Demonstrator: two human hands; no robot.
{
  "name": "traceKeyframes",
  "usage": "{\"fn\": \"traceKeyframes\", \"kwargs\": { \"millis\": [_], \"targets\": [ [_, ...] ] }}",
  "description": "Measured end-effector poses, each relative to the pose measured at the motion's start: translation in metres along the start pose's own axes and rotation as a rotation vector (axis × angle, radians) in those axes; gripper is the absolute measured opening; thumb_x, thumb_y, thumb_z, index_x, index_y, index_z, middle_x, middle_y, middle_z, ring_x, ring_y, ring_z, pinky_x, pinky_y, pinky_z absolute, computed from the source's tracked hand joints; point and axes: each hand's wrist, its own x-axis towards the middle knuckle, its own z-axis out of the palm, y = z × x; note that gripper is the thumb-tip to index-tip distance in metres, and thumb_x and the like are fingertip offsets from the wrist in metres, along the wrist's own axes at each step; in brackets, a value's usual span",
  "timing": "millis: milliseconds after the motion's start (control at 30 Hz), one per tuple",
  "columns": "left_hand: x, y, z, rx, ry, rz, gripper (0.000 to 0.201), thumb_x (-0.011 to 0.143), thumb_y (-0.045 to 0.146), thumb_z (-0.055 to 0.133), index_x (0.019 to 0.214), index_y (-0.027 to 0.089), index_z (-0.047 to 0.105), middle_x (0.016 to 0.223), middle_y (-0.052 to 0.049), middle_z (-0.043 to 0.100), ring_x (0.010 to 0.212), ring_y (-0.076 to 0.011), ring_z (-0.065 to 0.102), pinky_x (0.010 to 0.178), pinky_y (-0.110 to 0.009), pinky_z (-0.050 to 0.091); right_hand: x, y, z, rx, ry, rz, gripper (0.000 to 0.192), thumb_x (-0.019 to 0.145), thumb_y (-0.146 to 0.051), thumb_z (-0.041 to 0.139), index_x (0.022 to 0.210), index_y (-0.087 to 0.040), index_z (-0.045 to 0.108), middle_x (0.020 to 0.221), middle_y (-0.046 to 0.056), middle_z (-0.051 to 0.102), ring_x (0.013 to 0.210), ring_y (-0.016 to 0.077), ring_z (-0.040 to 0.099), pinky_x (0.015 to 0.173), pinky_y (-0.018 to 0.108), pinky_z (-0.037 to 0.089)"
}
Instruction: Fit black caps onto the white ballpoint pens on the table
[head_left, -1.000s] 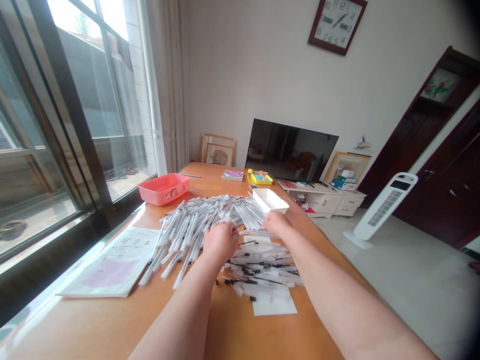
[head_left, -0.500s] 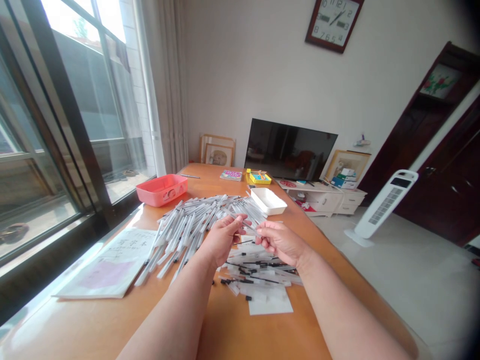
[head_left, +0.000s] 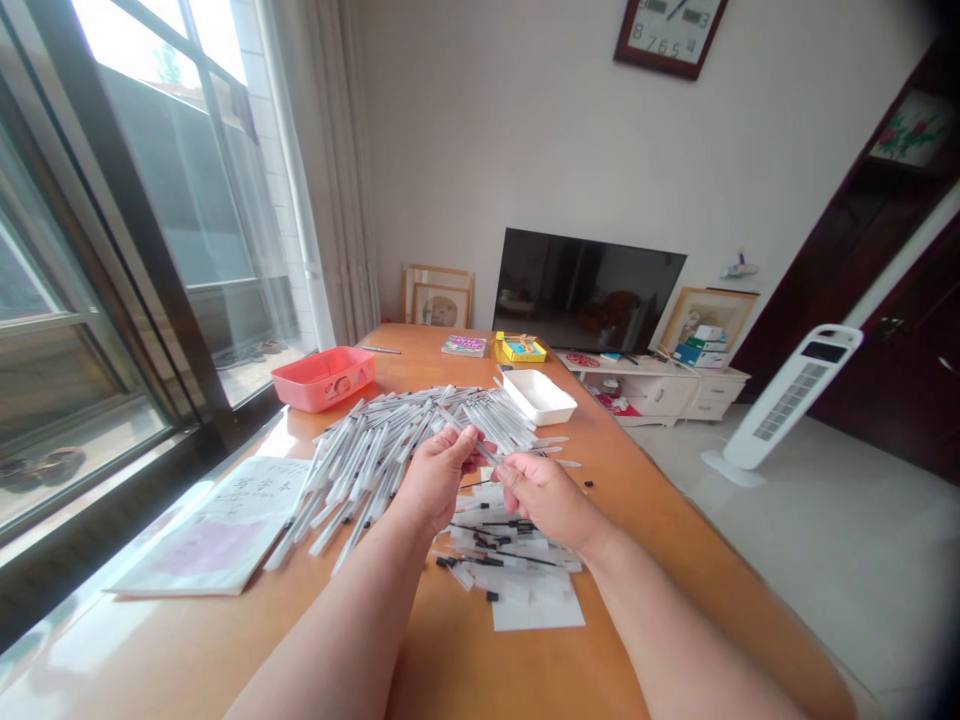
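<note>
Both hands, left (head_left: 435, 475) and right (head_left: 544, 495), pinched one pen (head_left: 480, 452) above the heap of pens (head_left: 390, 440) at the table's (head_left: 480, 660) middle.

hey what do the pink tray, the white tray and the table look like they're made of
Pink tray: likely plastic, with an even colour, rounded moulded rim and matte look. White tray: probably plastic too, thin-walled and smooth, though it could be enamel. Table: wood or wood-look laminate, orange-brown, with a glossy sheen reflecting window light.

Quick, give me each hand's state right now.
Left hand: closed on a pen barrel.
Right hand: pinching the same pen barrel's near end.
</note>
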Motion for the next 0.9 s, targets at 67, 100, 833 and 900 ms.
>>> {"fn": "traceKeyframes", "kwargs": {
  "millis": [67, 100, 833, 900],
  "targets": [
    [0.0, -0.001, 0.003, -0.015, 0.048, -0.006, 0.035, 0.078, 0.045, 0.079, 0.085, 0.013, 0.067, 0.085, -0.007, 0.073, 0.068, -0.0115, 0.06, 0.069, -0.025, 0.046, 0.0, -0.002, 0.002, -0.173, 0.059, -0.079, 0.04, 0.1, -0.049, 0.048, 0.075, -0.02, 0.057, 0.065, -0.001, 0.057, 0.061, 0.0135, 0.051, 0.059, 0.026, 0.037],
    [0.0, -0.001, 0.003, -0.021, 0.066, -0.01, 0.036, 0.077, 0.046, 0.08, 0.085, 0.013, 0.067, 0.084, -0.008, 0.073, 0.068, -0.0117, 0.061, 0.069, -0.025, 0.046, -0.001, -0.003, 0.002, -0.243, 0.083, -0.115, 0.039, 0.101, -0.047, 0.048, 0.073, -0.02, 0.056, 0.064, -0.001, 0.057, 0.062, 0.0141, 0.051, 0.06, 0.026, 0.037],
    [0.001, 0.017, -0.01, 0.331, 0.278, 0.129, 0.042, 0.077, 0.057, 0.074, 0.074, 0.017, 0.063, 0.064, 0.001, 0.061, 0.056, -0.0096, 0.044, 0.054, -0.024, 0.032, 0.004, 0.054, -0.108, -0.639, 0.634, 0.358, 0.013, 0.081, -0.03, 0.056, 0.078, -0.024, 0.067, 0.079, 0.006, 0.07, 0.068, 0.0217, 0.06, 0.06, 0.03, 0.041],
    [0.0, 0.017, -0.009, 0.348, 0.276, 0.118, 0.042, 0.077, 0.058, 0.073, 0.073, 0.018, 0.063, 0.063, 0.001, 0.06, 0.055, -0.01, 0.044, 0.055, -0.024, 0.032, 0.004, 0.064, -0.119, -0.619, 0.617, 0.348, 0.01, 0.078, -0.027, 0.06, 0.07, -0.024, 0.064, 0.067, 0.007, 0.065, 0.065, 0.0231, 0.059, 0.058, 0.031, 0.04]
  ]
}}
